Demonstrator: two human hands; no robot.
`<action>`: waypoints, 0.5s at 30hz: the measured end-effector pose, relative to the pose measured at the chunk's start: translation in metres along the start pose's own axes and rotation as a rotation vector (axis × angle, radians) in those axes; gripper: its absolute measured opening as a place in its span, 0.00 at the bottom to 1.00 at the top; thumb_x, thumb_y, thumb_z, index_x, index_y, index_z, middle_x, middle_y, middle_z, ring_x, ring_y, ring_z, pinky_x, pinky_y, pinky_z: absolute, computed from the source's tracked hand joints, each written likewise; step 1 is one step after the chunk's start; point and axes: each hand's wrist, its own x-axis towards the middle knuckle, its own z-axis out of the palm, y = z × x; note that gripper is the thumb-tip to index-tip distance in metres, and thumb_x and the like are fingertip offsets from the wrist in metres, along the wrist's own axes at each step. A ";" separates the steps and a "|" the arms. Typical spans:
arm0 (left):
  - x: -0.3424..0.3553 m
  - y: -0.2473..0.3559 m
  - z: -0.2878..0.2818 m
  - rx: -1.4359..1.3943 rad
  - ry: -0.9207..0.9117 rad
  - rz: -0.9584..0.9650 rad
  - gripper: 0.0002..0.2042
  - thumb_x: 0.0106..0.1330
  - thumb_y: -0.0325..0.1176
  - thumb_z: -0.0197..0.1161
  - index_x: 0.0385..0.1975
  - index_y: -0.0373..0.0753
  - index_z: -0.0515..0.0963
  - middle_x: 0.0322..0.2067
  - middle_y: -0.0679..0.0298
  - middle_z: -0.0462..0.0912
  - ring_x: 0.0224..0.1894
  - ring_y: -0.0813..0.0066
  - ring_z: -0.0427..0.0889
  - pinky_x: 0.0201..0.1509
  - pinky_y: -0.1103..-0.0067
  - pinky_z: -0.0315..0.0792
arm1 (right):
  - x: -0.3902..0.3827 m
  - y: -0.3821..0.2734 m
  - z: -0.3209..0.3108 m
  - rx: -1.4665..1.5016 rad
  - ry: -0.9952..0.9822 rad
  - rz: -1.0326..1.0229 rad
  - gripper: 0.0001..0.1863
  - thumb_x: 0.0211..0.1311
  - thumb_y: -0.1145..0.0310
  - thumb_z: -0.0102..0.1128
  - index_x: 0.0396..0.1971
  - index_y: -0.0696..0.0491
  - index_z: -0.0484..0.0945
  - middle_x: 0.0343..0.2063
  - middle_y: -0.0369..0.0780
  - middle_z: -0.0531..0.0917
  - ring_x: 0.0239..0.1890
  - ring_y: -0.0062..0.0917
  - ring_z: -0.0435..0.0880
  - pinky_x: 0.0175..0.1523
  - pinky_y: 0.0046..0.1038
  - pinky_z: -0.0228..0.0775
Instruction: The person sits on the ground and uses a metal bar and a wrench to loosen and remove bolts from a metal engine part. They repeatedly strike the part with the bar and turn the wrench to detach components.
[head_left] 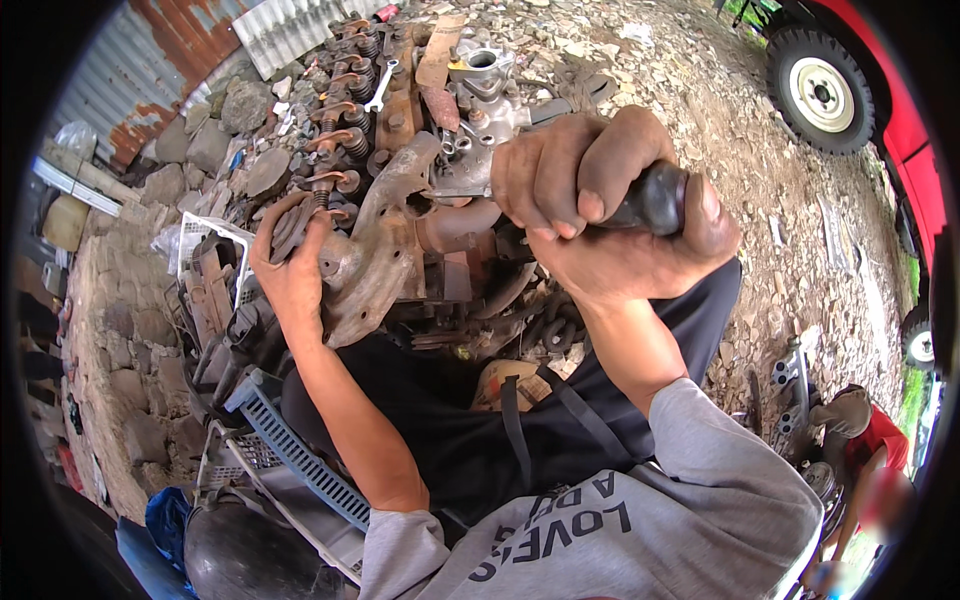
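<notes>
My right hand (620, 215) is raised in front of me over the engine's right side. It is wrapped round a tool's rounded black handle (658, 200); the rest of the tool is hidden behind my fist. At the near end of the engine's row of valve springs (350, 140), my left hand (295, 270) curls round a dark, ridged, rounded metal part (291, 228). Between my hands lies a rusty curved manifold (380, 245) with a hole in its side. A combination wrench (381, 86) rests on top of the engine, next to several small sockets (459, 138).
A pale metal housing (483, 75) stands on the engine's far right. White and blue plastic crates (300, 450) with metal parts sit at my left. Rubble covers the ground (690, 120). A red vehicle (905, 130) is at right; another person (885, 440) crouches lower right.
</notes>
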 end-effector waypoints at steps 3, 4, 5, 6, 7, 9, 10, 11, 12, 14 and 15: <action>0.003 0.005 0.004 -0.015 0.002 -0.004 0.12 0.56 0.23 0.69 0.40 0.31 0.81 0.35 0.63 0.85 0.37 0.78 0.82 0.47 0.81 0.74 | -0.017 0.032 -0.023 -0.110 -0.019 0.045 0.26 0.65 0.49 0.45 0.16 0.56 0.71 0.15 0.39 0.73 0.17 0.24 0.70 0.23 0.25 0.62; 0.002 0.006 0.006 -0.026 0.005 -0.015 0.12 0.56 0.23 0.69 0.40 0.31 0.81 0.35 0.62 0.85 0.37 0.78 0.82 0.47 0.81 0.74 | -0.024 0.054 -0.024 -0.254 0.070 0.102 0.28 0.66 0.51 0.43 0.14 0.57 0.70 0.14 0.39 0.73 0.15 0.22 0.68 0.22 0.23 0.60; 0.001 0.004 0.004 -0.016 0.005 -0.025 0.12 0.56 0.23 0.69 0.40 0.31 0.81 0.34 0.62 0.84 0.37 0.78 0.82 0.47 0.81 0.74 | -0.025 0.066 -0.034 -0.434 -0.006 0.010 0.29 0.68 0.51 0.40 0.14 0.58 0.70 0.14 0.38 0.71 0.13 0.20 0.66 0.20 0.22 0.57; 0.002 0.003 0.003 -0.001 0.003 -0.013 0.12 0.56 0.23 0.69 0.40 0.31 0.81 0.34 0.63 0.84 0.37 0.78 0.81 0.47 0.81 0.74 | -0.022 0.061 -0.030 -0.358 0.002 0.068 0.29 0.66 0.47 0.40 0.15 0.57 0.70 0.13 0.38 0.71 0.14 0.21 0.66 0.20 0.23 0.58; 0.000 0.002 0.000 0.016 0.004 -0.004 0.12 0.56 0.23 0.69 0.41 0.31 0.81 0.34 0.63 0.84 0.38 0.79 0.81 0.47 0.81 0.74 | -0.015 0.049 -0.021 -0.277 0.010 0.127 0.30 0.65 0.44 0.40 0.16 0.56 0.70 0.13 0.39 0.71 0.15 0.22 0.67 0.20 0.25 0.59; 0.000 0.004 0.000 0.015 0.012 0.006 0.12 0.56 0.23 0.68 0.41 0.31 0.81 0.34 0.63 0.84 0.37 0.79 0.81 0.46 0.82 0.74 | -0.002 0.024 -0.006 -0.201 0.026 0.137 0.32 0.64 0.41 0.40 0.15 0.55 0.69 0.12 0.38 0.69 0.13 0.23 0.65 0.20 0.27 0.60; 0.000 0.004 0.002 0.003 0.010 0.005 0.12 0.56 0.24 0.68 0.41 0.31 0.81 0.34 0.63 0.84 0.37 0.79 0.81 0.46 0.82 0.74 | -0.002 0.024 -0.008 -0.216 0.037 0.143 0.31 0.64 0.41 0.40 0.15 0.55 0.68 0.12 0.38 0.69 0.13 0.23 0.65 0.20 0.26 0.59; 0.001 0.004 0.002 -0.009 0.008 0.003 0.13 0.56 0.24 0.68 0.41 0.30 0.81 0.34 0.63 0.84 0.37 0.79 0.81 0.46 0.82 0.74 | -0.004 0.028 -0.011 -0.231 0.047 0.149 0.31 0.64 0.41 0.40 0.15 0.55 0.68 0.12 0.38 0.68 0.13 0.22 0.64 0.20 0.26 0.58; 0.001 0.004 0.003 -0.022 0.004 -0.002 0.13 0.56 0.24 0.69 0.41 0.30 0.81 0.34 0.63 0.84 0.37 0.78 0.81 0.46 0.82 0.74 | -0.007 0.031 -0.015 -0.248 0.060 0.157 0.31 0.64 0.41 0.41 0.15 0.55 0.68 0.11 0.38 0.68 0.13 0.22 0.64 0.20 0.26 0.57; 0.000 0.001 0.003 -0.005 -0.004 0.001 0.13 0.56 0.25 0.68 0.41 0.30 0.81 0.34 0.62 0.84 0.37 0.78 0.81 0.46 0.82 0.74 | -0.023 0.065 -0.032 -0.328 0.108 0.139 0.33 0.66 0.40 0.38 0.16 0.56 0.68 0.11 0.38 0.67 0.13 0.22 0.62 0.19 0.26 0.53; 0.002 0.000 0.000 0.011 -0.007 0.009 0.13 0.56 0.25 0.68 0.41 0.30 0.81 0.34 0.62 0.84 0.37 0.78 0.81 0.46 0.81 0.74 | -0.016 0.059 -0.026 -0.302 0.127 0.146 0.33 0.66 0.40 0.37 0.16 0.56 0.68 0.11 0.38 0.68 0.13 0.22 0.61 0.19 0.26 0.53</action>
